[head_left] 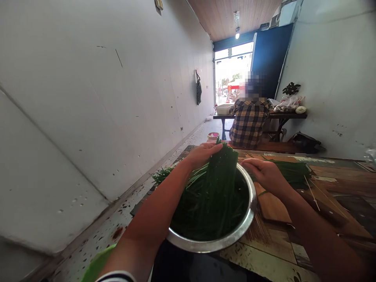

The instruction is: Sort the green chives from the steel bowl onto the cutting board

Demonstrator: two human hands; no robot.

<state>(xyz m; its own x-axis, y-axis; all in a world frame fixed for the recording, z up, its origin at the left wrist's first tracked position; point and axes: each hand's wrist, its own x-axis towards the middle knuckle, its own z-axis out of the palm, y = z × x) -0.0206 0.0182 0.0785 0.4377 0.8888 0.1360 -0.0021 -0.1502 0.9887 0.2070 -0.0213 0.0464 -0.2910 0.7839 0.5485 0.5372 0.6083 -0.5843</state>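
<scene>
Took the steel bowl (pixel 205 246) as the clock face, with 12 o'clock at the far rim. Held a flat sheaf (pixel 221 176) of long greens nearly upright over the bowl, toward 12 o'clock, with the lower part among the loose leaves (pixel 186 213) inside. Seemed partway through the work: lined up this one sheaf side by side, with roughly even ends at the top. Had plenty left to sort, to judge by the leaves in the bowl and a looser bunch (pixel 161 175) at 10 o'clock, just past the rim. Had a flatter pile (pixel 293 173) lying on the table (pixel 279 243) between 2 and 3 o'clock, beyond the right hand (pixel 263 171); could not tell whether finished or waiting. Had a board (pixel 273 206) at 3 o'clock and thin sticks (pixel 260 232) at 4, both near the rim.

Gripped the sheaf's upper left corner at 12 o'clock in the closed left hand (pixel 204 153), with the thumb across the greens. Pinched the right thumb and fingertips together at 2 o'clock, just beside the sheaf, apparently on a fine skewer (pixel 241 159); could not make out the tip. Faced a seated co-worker (pixel 249 123) in plaid at 1 o'clock, well apart.
</scene>
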